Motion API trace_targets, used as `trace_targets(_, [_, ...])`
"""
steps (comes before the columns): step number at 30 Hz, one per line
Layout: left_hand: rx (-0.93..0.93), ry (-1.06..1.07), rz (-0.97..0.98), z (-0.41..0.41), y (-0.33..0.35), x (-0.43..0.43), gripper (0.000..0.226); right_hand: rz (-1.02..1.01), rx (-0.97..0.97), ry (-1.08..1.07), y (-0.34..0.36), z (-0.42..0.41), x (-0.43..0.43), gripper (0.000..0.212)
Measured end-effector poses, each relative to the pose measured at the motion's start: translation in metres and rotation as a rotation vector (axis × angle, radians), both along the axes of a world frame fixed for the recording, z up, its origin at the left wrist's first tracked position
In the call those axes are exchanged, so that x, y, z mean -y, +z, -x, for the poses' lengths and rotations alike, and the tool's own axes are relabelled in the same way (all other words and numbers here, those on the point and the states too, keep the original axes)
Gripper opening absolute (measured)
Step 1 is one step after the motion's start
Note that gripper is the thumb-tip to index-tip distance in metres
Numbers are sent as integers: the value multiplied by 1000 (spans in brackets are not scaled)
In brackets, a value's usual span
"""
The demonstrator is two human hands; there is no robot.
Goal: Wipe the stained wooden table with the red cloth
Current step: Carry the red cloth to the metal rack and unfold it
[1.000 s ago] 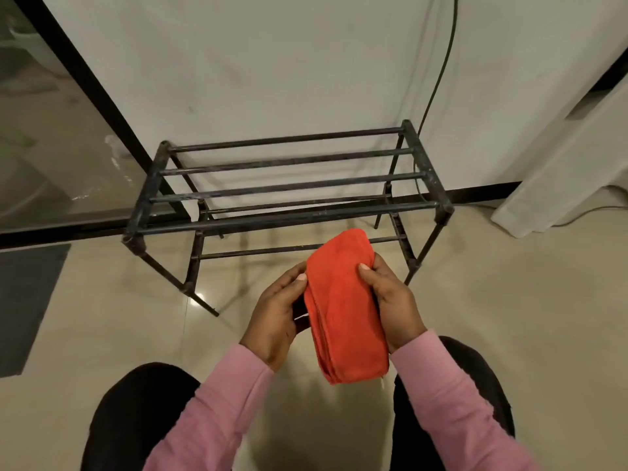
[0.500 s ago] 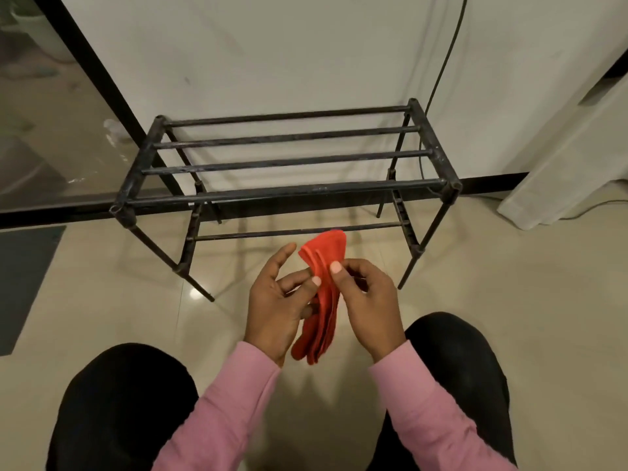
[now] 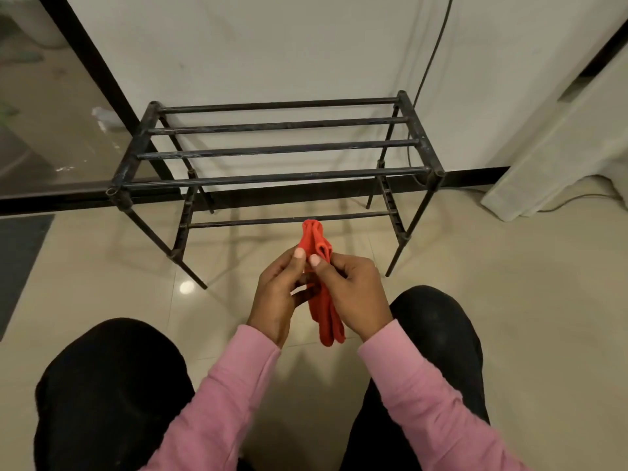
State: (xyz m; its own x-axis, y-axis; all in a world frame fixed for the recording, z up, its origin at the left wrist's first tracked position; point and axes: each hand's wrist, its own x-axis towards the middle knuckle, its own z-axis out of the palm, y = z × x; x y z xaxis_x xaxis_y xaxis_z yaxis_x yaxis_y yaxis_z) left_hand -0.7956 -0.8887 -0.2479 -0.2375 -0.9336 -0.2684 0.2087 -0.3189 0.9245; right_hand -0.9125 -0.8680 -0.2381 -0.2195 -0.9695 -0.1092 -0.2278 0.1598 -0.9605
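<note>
Red cloth (image 3: 325, 317) in L hand (image 3: 277, 295) & R hand (image 3: 355, 292), metal rack (image 3: 282, 148) behind

I can read no text, label, brand, number or sign here. The red cloth (image 3: 327, 314) pinched between my left hand (image 3: 277, 297) and right hand (image 3: 353, 294) bears no readable mark, and neither do the black metal rack (image 3: 278, 149), the wall (image 3: 272, 45) or the floor (image 3: 509, 300).
</note>
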Motion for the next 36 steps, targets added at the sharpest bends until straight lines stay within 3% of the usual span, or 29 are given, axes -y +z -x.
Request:
trace_targets(5, [74,39,55,5,3,2,20,10,-34,29,4,2,-1,13])
trace_targets(9, [24,139,-79,-3,4,7,21,-54,160,57,2,20,-1,17])
trace_targets(12, [44,279,-119,-22,4,23,19,-109,251,-51,0,38,5,19])
trace_targets(18, [307,329,40,-49,-5,54,17,-100,168,-95,3,65,16,19])
trace_targets(22, [394,344,86,-44,-16,61,11,-41,232,-64,6,54,18,11])
trace_targets(26, [656,386,102,-42,-22,59,12,18,283,-26,9,47,20,11])
trace_targets(28, [573,400,38,-41,-15,60,9,41,262,-13,8,45,21,13])
trace_targets(32, [145,272,-163,-22,14,45,25,86,208,67,7,38,21,13])
trace_targets(36, [164,53,-170,-5,26,30,39,79,84,113,3,27,21,13])
